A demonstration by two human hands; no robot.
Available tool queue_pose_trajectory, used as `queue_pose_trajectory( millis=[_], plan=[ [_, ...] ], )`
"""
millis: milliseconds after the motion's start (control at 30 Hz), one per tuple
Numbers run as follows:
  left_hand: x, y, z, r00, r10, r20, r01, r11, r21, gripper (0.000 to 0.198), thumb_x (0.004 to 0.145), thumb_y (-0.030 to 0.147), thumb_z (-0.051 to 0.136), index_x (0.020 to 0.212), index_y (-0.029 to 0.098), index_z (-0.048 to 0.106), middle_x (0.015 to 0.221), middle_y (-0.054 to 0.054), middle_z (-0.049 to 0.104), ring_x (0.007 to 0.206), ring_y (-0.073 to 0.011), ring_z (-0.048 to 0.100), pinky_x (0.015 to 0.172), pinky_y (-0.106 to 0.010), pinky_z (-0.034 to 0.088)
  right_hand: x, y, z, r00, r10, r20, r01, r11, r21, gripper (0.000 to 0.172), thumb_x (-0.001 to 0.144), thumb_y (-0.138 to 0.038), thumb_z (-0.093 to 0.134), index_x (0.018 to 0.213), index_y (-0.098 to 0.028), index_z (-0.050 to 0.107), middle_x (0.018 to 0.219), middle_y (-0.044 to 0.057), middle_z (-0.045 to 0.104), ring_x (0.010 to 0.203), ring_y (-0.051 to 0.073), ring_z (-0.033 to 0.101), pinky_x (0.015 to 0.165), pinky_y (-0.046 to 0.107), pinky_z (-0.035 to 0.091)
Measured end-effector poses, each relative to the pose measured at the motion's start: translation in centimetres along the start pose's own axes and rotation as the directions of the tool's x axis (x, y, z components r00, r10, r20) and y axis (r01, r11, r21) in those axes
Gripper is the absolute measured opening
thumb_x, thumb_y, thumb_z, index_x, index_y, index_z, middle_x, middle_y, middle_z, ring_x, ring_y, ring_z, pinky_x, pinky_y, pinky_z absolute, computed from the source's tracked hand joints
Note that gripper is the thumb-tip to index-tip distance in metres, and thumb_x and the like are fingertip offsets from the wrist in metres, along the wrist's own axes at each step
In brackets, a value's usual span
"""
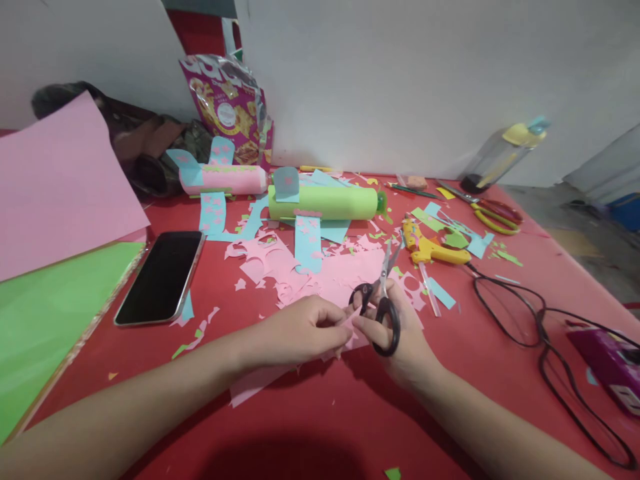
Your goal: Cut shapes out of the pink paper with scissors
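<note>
My left hand (320, 328) is closed in a pinch on a small piece of pink paper (353, 321). Black-handled scissors (385, 280) hang in my right hand (407, 337), their blades pointing away from me and slightly apart. My right thumb and fingertip also touch the pink paper, close to the left fingertips. Under both hands lies a larger pink sheet (350, 270) with cut edges, partly covered by my left arm. Just beyond, a green paper-wrapped tube (335, 203) with blue paper flaps rests beside a pink paper-wrapped tube (233, 180).
A phone (160, 277) and large pink sheet (60, 187) lie left on the red table (300, 440). A yellow glue gun (430, 250), its black cord (540, 320), pliers (495, 217) and a bottle (500, 157) are right. A snack bag (227, 110) stands behind; paper scraps surround my hands.
</note>
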State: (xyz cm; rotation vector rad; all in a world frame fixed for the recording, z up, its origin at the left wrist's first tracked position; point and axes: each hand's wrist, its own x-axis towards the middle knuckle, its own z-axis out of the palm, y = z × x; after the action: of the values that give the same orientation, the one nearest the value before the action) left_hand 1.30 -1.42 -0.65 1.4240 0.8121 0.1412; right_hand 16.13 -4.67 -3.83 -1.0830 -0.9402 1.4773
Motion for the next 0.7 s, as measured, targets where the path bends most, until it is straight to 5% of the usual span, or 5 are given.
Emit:
queue_pose_trajectory(
  millis=[367, 700],
  plan=[
    [0.07, -0.32, -0.27, 0.999, -0.012, 0.032, 0.011, 1.0, 0.022, 0.033, 0.079, 0.039, 0.037, 0.056, 0.016, 0.043, 0.049, 0.003, 0.039, 0.041, -0.0076, 0.037, 0.04, -0.019, 0.028, -0.14, -0.16, -0.01, 0.999, 0.037, 0.018, -0.036, 0.998, -0.048, 0.031, 0.059, -0.011, 0.061, 0.072, -0.022, 0.036, 0.07, -0.006, 0.043, 0.052, 0.005, 0.038, 0.046, 0.017, 0.031],
    [0.65, -0.16, -0.48, 0.976, 0.065, -0.209, -0.028, 0.984, 0.175, 0.023, 0.078, 0.028, 0.039, 0.059, 0.015, 0.044, 0.056, 0.005, 0.037, 0.052, -0.0077, 0.034, 0.047, -0.019, 0.026, -0.01, -0.25, 0.1, 0.996, -0.036, -0.087, 0.029, 0.997, -0.074, 0.034, 0.059, -0.011, 0.061, 0.071, -0.023, 0.031, 0.071, -0.007, 0.044, 0.052, 0.005, 0.041, 0.047, 0.017, 0.033]
  ],
)
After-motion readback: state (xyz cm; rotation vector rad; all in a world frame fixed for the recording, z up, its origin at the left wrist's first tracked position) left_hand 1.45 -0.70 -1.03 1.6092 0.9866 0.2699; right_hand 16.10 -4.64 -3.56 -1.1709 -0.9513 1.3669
